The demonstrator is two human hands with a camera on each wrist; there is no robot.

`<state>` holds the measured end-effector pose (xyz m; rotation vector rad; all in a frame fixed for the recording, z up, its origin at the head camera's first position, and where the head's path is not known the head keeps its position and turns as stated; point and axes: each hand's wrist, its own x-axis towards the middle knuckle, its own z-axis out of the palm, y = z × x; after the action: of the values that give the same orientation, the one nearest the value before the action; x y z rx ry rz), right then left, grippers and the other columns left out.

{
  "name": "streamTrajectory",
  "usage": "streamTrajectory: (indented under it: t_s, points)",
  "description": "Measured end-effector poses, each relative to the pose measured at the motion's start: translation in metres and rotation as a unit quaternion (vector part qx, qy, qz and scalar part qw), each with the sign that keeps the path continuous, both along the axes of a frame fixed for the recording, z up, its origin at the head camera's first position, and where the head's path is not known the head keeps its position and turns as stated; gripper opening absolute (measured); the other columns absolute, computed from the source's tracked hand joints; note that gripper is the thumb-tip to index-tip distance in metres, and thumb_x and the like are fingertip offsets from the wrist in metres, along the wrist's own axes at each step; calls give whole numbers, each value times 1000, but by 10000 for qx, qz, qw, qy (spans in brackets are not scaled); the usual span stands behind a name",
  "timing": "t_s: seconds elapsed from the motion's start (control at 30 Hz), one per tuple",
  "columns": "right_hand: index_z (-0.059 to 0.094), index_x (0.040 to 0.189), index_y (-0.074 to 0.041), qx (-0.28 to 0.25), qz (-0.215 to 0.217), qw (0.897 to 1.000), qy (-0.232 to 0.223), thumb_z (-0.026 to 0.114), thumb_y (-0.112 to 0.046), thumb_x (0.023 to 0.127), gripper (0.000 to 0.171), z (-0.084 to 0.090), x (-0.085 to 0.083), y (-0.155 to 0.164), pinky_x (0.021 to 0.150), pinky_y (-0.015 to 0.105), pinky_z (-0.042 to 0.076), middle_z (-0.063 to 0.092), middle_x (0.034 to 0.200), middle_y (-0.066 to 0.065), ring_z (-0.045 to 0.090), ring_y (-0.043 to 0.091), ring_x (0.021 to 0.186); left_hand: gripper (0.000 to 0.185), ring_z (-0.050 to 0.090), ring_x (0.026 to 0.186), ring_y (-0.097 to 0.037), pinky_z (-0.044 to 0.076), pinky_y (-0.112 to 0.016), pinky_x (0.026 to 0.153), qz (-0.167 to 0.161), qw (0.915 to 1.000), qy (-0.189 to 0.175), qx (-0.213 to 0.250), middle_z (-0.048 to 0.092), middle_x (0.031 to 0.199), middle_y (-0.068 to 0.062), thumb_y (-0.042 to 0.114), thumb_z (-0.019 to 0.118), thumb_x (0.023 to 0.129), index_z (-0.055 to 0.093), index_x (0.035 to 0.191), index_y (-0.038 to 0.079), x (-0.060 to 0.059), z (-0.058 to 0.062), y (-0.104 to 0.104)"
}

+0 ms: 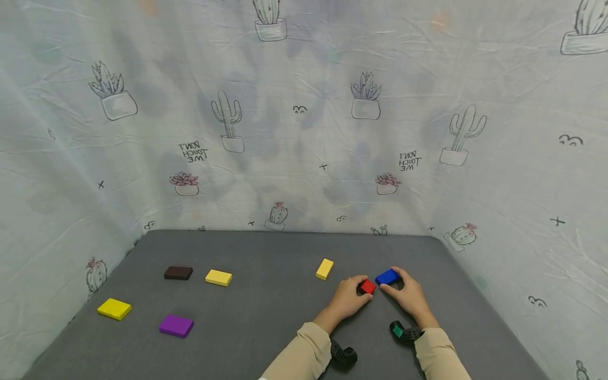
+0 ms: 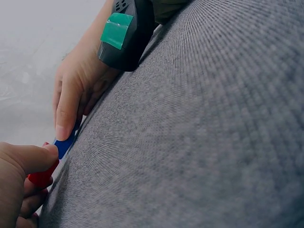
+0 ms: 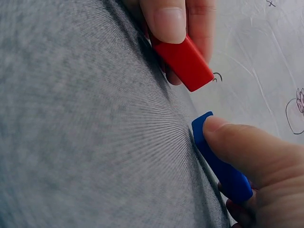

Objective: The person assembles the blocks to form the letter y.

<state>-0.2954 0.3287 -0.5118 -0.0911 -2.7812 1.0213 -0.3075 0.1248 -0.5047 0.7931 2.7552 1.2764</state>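
The small red rectangular block (image 3: pixel 184 61) shows a smooth, faintly glossy plastic-like face, and the flat blue rectangular block (image 3: pixel 221 166) looks the same, only more matt. Beneath them, the grey woven cloth mat (image 3: pixel 85 133) is rough and matt; the printed cactus fabric backdrop (image 1: pixel 304 132) hangs creased.

Three yellow blocks lie on the grey mat (image 1: pixel 266 327): one (image 1: pixel 114 309) near the left edge, one (image 1: pixel 218 277) beside a dark brown block (image 1: pixel 178 273), one (image 1: pixel 324 268) farther right. A purple block (image 1: pixel 176 325) lies nearer. A cactus-print cloth (image 1: pixel 304 121) hangs behind.
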Motion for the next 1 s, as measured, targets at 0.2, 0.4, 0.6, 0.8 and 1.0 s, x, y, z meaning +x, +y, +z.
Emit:
streamTrajectory:
  t_s: [0.2, 0.4, 0.6, 0.8, 1.0]
  points:
    - [38, 142, -2, -168, 122, 9996, 178, 69, -38, 85, 74, 0, -1, -4, 96, 61, 40, 39, 140, 33, 45, 49, 122, 46, 57, 118, -19, 47, -36, 99, 86, 9999, 136, 40, 63, 124, -4, 25, 71, 86, 59, 128, 11, -1, -2, -4]
    - [40, 141, 0, -236, 29, 9993, 288, 71, -34, 84, 73, -2, 7, -1, 93, 62, 42, 41, 138, 36, 46, 50, 120, 45, 60, 111, -15, 50, -30, 92, 5, 9997, 42, 239, 64, 120, -4, 24, 72, 85, 60, 126, 10, 3, -9, -3]
    - [39, 142, -3, -476, 44, 9988, 146, 71, -38, 84, 75, 0, 7, 0, 98, 62, 38, 38, 141, 34, 41, 50, 125, 45, 60, 109, -14, 49, -31, 92, 57, 9979, -61, 640, 65, 118, -4, 19, 73, 84, 60, 125, 9, 3, -9, -4]
    - [39, 142, -3, -774, 8, 9970, 25, 71, -36, 84, 74, 2, 13, -2, 98, 61, 39, 39, 141, 34, 42, 48, 125, 45, 60, 103, -11, 50, -30, 88, 84, 9952, -292, 929, 66, 115, -4, 17, 74, 82, 60, 125, 8, 3, -11, -6]
    - [41, 141, -2, -942, 96, 9950, 326, 71, -32, 85, 70, 6, 11, -6, 97, 60, 41, 43, 138, 33, 46, 47, 123, 44, 60, 100, -10, 50, -28, 86, 74, 9918, -400, 1208, 66, 111, -3, 18, 75, 82, 61, 123, 8, -3, -9, -8]
